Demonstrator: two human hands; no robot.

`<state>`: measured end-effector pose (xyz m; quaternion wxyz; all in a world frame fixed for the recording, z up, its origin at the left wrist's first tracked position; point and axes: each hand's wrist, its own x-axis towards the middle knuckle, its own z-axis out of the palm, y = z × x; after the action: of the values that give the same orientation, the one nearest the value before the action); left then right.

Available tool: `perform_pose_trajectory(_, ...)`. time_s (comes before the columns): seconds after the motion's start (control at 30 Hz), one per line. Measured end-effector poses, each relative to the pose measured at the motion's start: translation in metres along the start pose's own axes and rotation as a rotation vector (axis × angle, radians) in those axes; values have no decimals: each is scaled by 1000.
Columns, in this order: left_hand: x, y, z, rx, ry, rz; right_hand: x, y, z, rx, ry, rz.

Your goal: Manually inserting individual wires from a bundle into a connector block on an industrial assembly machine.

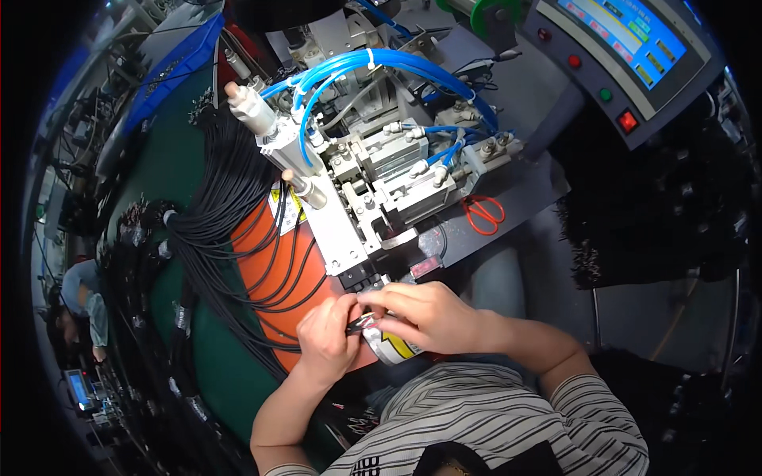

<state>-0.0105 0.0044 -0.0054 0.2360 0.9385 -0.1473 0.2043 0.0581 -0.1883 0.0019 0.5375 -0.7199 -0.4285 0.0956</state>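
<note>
My left hand is closed on the end of a black cable, just in front of the machine. Facing it, my right hand has its thumb and fingers closed around the thin wires at that same end. The fingers cover much of the wires, so their exact arrangement is hard to make out. Just beyond both hands stands the front of a metal machine with pneumatic cylinders. A label with a yellow mark shows below the right hand.
A large bundle of black cables spreads over an orange mat and green table at the left. Blue air hoses arch above the machine. Red-handled scissors lie right of it. A control panel with buttons stands far right.
</note>
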Motion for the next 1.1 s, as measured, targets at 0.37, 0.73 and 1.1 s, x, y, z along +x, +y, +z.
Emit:
perform_pose_trajectory(0.37,13,2,-14,-379,-34,-241,9,20,8,772,180,357)
perform_pose_trajectory(0.73,14,4,-12,-573,-52,-390,10,31,11,808,141,320)
perform_pose_trajectory(1.1,15,3,-14,-797,-212,-335,8,32,6,862,61,285)
